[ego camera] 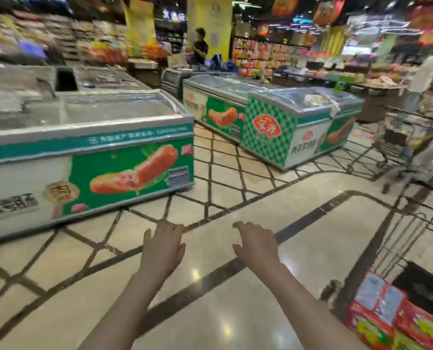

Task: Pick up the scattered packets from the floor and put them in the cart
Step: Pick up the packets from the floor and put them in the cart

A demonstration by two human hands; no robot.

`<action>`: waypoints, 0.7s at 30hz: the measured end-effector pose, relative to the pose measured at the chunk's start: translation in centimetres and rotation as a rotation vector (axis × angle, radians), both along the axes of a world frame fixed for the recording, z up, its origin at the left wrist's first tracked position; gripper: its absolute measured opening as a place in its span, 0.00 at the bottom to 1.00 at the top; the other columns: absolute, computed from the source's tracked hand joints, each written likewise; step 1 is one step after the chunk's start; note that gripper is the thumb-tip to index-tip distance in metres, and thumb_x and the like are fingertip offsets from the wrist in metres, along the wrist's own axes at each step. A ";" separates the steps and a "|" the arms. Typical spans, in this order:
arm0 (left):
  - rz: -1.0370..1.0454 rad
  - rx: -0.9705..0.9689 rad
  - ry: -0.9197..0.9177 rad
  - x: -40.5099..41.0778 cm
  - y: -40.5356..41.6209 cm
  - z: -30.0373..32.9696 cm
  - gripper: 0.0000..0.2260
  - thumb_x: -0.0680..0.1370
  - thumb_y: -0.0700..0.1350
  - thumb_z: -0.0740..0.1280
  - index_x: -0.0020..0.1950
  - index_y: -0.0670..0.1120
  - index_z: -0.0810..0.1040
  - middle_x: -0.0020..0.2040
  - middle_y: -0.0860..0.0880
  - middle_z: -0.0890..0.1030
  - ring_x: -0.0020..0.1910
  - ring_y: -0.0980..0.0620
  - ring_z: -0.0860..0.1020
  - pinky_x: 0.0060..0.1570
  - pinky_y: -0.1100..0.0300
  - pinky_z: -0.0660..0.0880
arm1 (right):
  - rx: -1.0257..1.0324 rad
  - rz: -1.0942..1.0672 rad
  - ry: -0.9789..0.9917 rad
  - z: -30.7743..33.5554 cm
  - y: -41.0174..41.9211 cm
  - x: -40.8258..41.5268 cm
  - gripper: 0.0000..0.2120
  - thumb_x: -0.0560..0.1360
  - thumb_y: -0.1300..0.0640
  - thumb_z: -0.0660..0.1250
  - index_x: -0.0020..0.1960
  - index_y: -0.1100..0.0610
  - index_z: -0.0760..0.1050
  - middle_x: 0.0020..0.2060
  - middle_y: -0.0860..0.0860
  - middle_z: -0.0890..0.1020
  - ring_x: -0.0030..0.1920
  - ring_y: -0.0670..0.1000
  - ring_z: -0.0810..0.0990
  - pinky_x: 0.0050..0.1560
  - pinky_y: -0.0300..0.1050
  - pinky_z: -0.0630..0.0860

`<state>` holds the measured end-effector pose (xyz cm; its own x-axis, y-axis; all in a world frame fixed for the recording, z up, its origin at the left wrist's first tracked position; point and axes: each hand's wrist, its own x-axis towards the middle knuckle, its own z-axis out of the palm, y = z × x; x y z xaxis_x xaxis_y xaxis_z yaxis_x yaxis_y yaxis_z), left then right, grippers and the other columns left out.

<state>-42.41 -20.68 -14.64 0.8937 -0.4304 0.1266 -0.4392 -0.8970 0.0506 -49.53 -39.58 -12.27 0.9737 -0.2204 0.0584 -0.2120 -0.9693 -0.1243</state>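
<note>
Packets [387,317] inside wire cart [412,223]

freezers [89,147] left, ahead; cart [412,238] right; packets [387,317] in cart

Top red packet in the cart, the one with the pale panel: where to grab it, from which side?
Judgement: pinch the red packet's upper-left edge, coming from above and the left with the right hand. It leans tilted atop the other packets in the cart, that edge free; the wire wall blocks the right. Both hands hold nothing, left hand too.
</note>
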 end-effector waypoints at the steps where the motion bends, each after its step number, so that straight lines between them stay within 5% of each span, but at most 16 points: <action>1: 0.095 -0.013 -0.011 0.7 3.5 0.2 0.20 0.80 0.51 0.57 0.72 0.52 0.63 0.68 0.51 0.69 0.69 0.50 0.65 0.64 0.52 0.63 | -0.009 0.074 -0.003 0.2 2.8 1.9 0.24 0.77 0.52 0.61 0.71 0.50 0.63 0.61 0.51 0.75 0.61 0.54 0.74 0.58 0.49 0.69; 11: 0.874 -0.001 -0.083 -0.5 35.8 2.3 0.21 0.78 0.50 0.59 0.72 0.51 0.64 0.69 0.50 0.70 0.68 0.49 0.67 0.65 0.51 0.63 | -0.058 0.841 -0.048 1.9 36.4 16.0 0.23 0.75 0.54 0.63 0.69 0.51 0.66 0.61 0.51 0.76 0.62 0.55 0.73 0.59 0.49 0.69; 21: 1.485 -0.031 -0.083 -7.4 56.5 3.2 0.22 0.80 0.49 0.56 0.74 0.49 0.60 0.72 0.49 0.66 0.71 0.48 0.64 0.68 0.51 0.59 | -0.042 1.497 -0.075 3.3 66.5 18.8 0.23 0.77 0.51 0.61 0.71 0.49 0.62 0.64 0.50 0.73 0.63 0.53 0.73 0.58 0.46 0.71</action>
<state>-49.78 35.79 -11.46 0.4931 0.8491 0.1897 0.8509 -0.5161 0.0984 -30.73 26.95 -8.93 0.2852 0.9534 0.0979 0.9581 -0.2807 -0.0574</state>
